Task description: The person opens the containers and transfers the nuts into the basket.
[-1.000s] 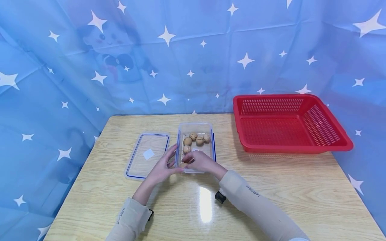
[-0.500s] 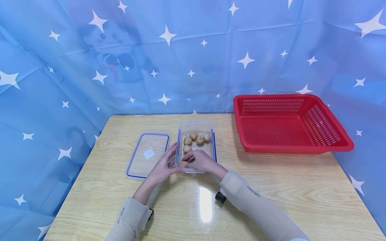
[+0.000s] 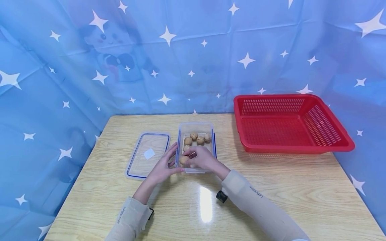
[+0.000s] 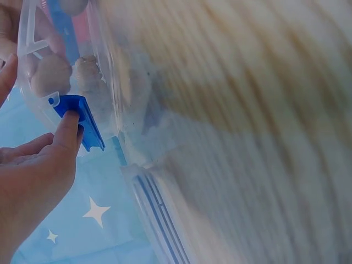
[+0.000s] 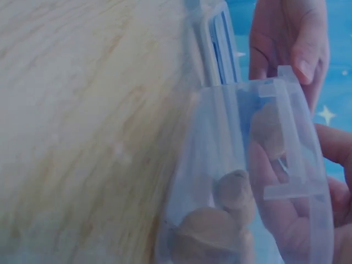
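A clear plastic food container with blue side latches stands on the table, its top uncovered. Inside lie several walnuts, grouped toward the back and left. My right hand reaches in over the front and pinches one walnut between thumb and fingers, near the front left corner. My left hand rests against the container's left side, thumb at the front corner and fingers extended along the wall. In the left wrist view one fingertip presses the hanging blue latch.
Left of the container lies its clear lid with a blue seal and a white label. A red perforated basket stands at the back right. Behind the wooden table hangs a blue star-patterned cloth.
My right hand has risen slightly with the walnut, which now shows more fully and higher at the front left corner. The left hand stays in place.
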The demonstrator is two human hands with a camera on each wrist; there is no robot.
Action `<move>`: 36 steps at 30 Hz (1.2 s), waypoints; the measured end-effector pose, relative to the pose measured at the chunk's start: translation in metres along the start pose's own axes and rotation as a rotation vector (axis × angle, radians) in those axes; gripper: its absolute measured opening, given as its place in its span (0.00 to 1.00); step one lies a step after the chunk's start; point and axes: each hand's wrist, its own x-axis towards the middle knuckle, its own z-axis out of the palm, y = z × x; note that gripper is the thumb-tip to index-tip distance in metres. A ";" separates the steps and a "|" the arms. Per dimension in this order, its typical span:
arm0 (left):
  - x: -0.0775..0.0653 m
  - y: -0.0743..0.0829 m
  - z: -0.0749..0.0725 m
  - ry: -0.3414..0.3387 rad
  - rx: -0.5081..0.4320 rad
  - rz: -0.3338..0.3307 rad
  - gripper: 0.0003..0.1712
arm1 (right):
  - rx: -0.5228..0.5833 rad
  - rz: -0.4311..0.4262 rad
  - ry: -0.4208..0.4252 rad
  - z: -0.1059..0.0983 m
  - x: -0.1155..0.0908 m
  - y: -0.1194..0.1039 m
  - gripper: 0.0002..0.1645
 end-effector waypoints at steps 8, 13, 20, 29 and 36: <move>0.001 0.000 0.000 0.012 0.011 -0.007 0.58 | -0.022 -0.073 0.056 -0.019 0.000 -0.003 0.20; 0.001 0.001 0.000 0.009 0.004 -0.008 0.57 | -0.025 -0.080 0.080 -0.033 -0.001 -0.004 0.19; 0.000 0.001 0.001 0.009 -0.001 -0.024 0.58 | 0.017 -0.067 0.106 -0.055 -0.002 -0.005 0.22; 0.001 0.000 0.001 0.009 -0.001 -0.007 0.58 | 0.009 -0.052 0.171 -0.081 -0.008 -0.002 0.25; 0.001 0.000 0.000 0.005 0.003 -0.010 0.57 | 0.042 -0.065 0.214 -0.096 -0.010 0.003 0.24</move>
